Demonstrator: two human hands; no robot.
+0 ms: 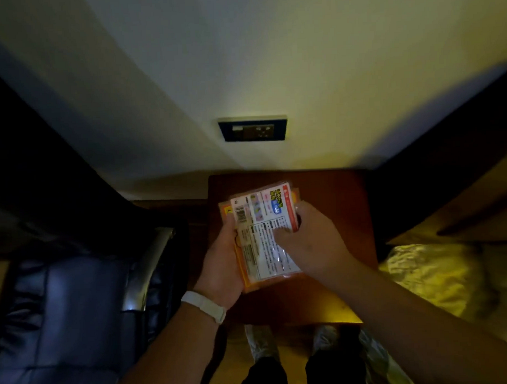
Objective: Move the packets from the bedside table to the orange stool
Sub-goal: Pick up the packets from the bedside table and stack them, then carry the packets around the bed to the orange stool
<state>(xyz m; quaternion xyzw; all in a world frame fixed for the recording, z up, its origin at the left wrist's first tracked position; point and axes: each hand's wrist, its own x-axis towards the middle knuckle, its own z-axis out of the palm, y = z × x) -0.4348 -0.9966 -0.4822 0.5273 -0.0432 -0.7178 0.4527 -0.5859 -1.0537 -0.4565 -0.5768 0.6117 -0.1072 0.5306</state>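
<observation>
A stack of flat packets (259,220), clear plastic with white printed labels and orange backing, is held above the dark wooden bedside table (333,194). My left hand (223,264), with a white band on its wrist, grips the stack's left edge from below. My right hand (305,236) clasps the top packet on its right side, thumb pressed on the label. The orange stool is not in view.
A black leather chair (66,307) with a chrome arm stands close on the left. A bed with a yellowish cover (439,277) lies on the right. A wall socket (253,128) sits above the table. My feet (292,345) stand on the wooden floor in front of the table.
</observation>
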